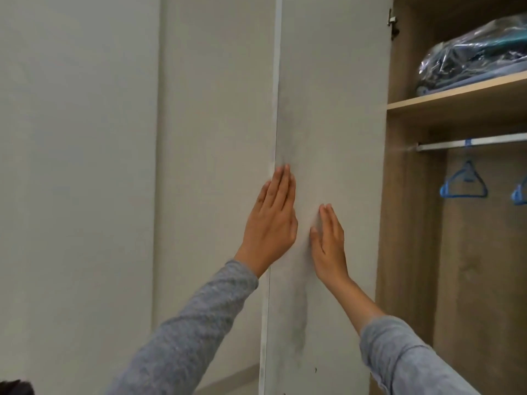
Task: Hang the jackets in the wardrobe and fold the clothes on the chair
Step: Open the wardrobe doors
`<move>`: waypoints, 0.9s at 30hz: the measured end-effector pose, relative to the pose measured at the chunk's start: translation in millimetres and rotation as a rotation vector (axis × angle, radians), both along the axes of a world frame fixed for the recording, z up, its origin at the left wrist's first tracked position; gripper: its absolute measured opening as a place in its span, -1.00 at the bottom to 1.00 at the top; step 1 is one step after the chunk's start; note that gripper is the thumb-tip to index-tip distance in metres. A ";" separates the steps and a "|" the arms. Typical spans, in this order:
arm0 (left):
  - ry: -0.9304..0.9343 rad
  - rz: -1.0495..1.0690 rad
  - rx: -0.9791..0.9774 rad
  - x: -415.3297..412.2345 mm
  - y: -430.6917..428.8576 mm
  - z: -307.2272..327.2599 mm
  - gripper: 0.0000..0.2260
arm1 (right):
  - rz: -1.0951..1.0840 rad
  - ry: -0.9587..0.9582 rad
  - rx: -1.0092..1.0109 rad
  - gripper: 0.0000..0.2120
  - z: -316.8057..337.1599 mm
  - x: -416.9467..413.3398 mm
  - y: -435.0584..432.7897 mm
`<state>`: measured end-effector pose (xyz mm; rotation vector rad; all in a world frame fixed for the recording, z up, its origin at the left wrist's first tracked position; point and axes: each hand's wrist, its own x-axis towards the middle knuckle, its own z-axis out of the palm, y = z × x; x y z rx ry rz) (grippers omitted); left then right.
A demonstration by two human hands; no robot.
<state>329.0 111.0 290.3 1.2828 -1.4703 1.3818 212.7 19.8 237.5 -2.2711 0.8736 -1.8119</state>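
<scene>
1. The open wardrobe door (330,95) is touched by the left hand (271,223) and right hand (328,243), fingers straight, nothing held.
2. A blue hanger (445,191) is hung on the rail (456,144); a plastic-wrapped bundle (473,55) is shelved above.

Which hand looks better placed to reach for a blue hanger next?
Probably the right hand: it lies flat on the door, nearer the open wardrobe where the blue hanger hangs on the rail. The left hand is farther off, at the door's edge.

Pale grey door (328,109), heathered grey sleeves (185,337), wood-grain wardrobe (405,223), blue hangers (463,183).
</scene>
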 end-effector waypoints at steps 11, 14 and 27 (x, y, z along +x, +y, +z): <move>0.031 0.295 0.143 36.6 -28.1 -44.1 -0.50 | 0.060 0.192 -0.072 -0.36 -5.0 17.0 -25.8; 0.067 0.315 0.163 47.4 -40.7 -45.7 -0.49 | 0.043 0.311 -0.082 -0.33 -9.0 18.3 -36.5; 0.177 0.368 0.221 61.6 -94.8 -63.6 -0.37 | -0.151 0.361 -0.112 -0.33 -21.9 34.2 -81.0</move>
